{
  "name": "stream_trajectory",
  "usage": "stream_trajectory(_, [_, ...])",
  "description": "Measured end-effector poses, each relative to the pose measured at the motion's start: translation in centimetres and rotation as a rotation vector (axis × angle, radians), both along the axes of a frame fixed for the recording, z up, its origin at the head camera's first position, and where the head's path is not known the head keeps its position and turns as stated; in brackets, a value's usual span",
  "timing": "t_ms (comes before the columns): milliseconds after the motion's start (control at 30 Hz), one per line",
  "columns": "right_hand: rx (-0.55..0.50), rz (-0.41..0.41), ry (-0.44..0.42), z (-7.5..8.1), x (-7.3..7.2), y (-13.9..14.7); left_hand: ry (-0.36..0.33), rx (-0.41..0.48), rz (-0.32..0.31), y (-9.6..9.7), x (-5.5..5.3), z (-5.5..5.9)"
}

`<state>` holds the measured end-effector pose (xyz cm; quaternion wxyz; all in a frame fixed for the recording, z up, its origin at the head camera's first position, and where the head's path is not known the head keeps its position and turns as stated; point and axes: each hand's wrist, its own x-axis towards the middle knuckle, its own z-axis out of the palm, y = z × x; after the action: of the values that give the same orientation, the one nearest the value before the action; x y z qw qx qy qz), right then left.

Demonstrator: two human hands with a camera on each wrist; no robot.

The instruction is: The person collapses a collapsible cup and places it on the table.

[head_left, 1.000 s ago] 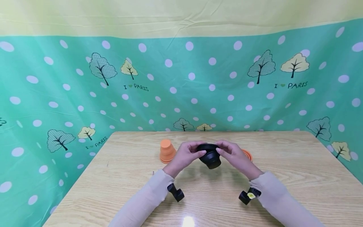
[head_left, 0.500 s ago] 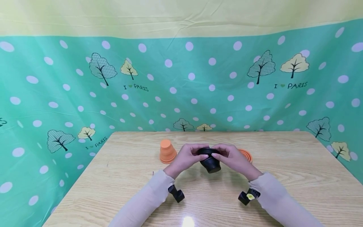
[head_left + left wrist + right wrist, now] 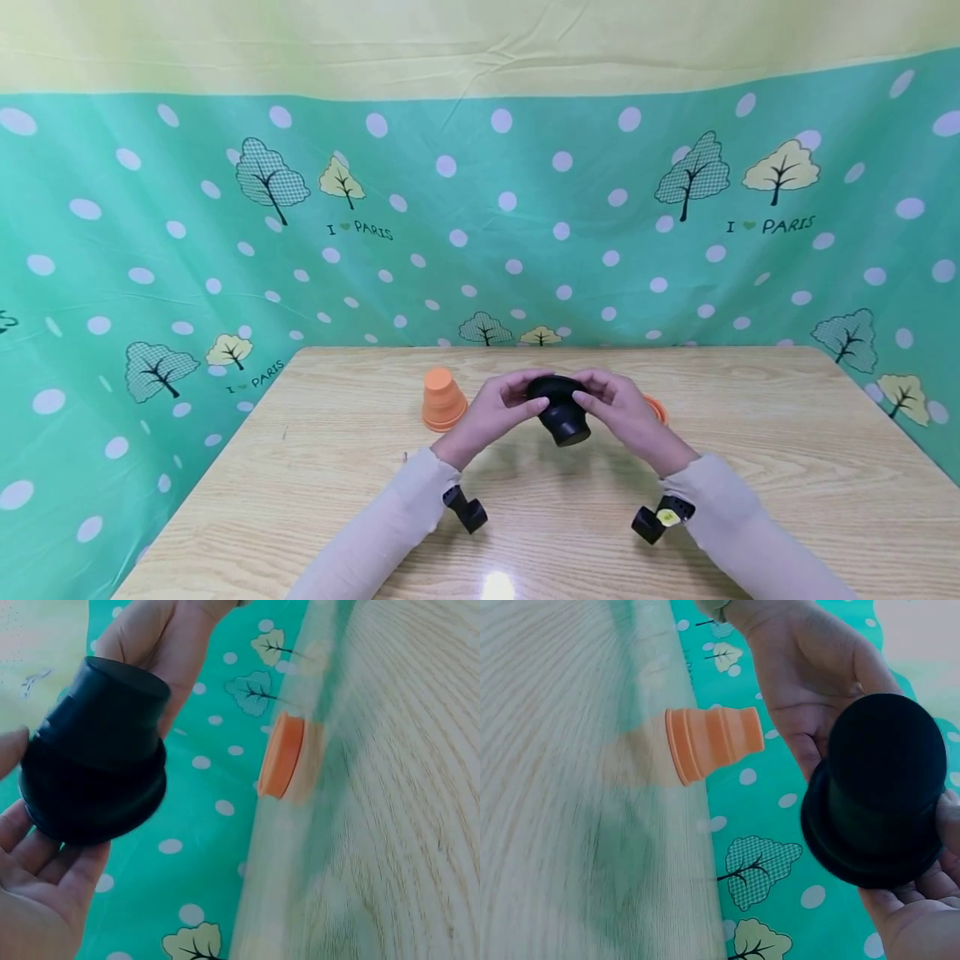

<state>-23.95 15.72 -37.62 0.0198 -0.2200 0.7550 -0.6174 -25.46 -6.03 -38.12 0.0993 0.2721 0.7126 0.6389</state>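
Note:
A black collapsible cup (image 3: 565, 417) is held above the table by both hands, its narrow base tilted down toward me. At its left side my left hand (image 3: 497, 414) grips the wide rim, the thumb in front and the fingers behind. On the opposite side my right hand (image 3: 624, 414) holds the rim in the same way. Stepped rings of the black cup (image 3: 97, 735) show in the left wrist view. The right wrist view has its round base (image 3: 889, 750) facing the camera. The inside of the cup is hidden.
Left of the hands, an extended orange collapsible cup (image 3: 442, 402) stands upside down on the wooden table (image 3: 337, 467). A flattened orange cup (image 3: 281, 756) lies behind my right hand, partly hidden in the head view. A patterned green cloth (image 3: 420, 208) hangs behind the table.
Half a second ago the cup and hands dipped a little and the thumbs came closer together. Now they are higher again, the thumbs are farther apart, and the base tips more toward me.

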Motion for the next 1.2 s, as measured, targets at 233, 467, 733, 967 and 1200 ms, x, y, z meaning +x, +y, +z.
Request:
stream_trajectory(233, [-0.077, 0.014, -0.027, 0.1, 0.0, 0.1, 0.026, 0.044, -0.025, 0.1, 0.1, 0.1])
stream_trajectory(467, [-0.065, 0.000, -0.018, 0.0, 0.0, 0.0, 0.022, 0.031, -0.009, 0.2, 0.1, 0.2])
stream_trajectory(733, [-0.055, -0.002, -0.004, -0.1, -0.1, 0.0, 0.052, 0.005, 0.028, 0.2, 0.2, 0.2])
stream_trajectory(967, [-0.037, -0.002, -0.035, -0.1, -0.2, 0.1, 0.057, -0.018, 0.078, 0.2, 0.6, 1.0])
stream_trajectory(1200, [0.100, 0.000, -0.028, -0.2, -0.2, 0.1, 0.042, -0.068, 0.076, 0.2, 1.0, 1.5])
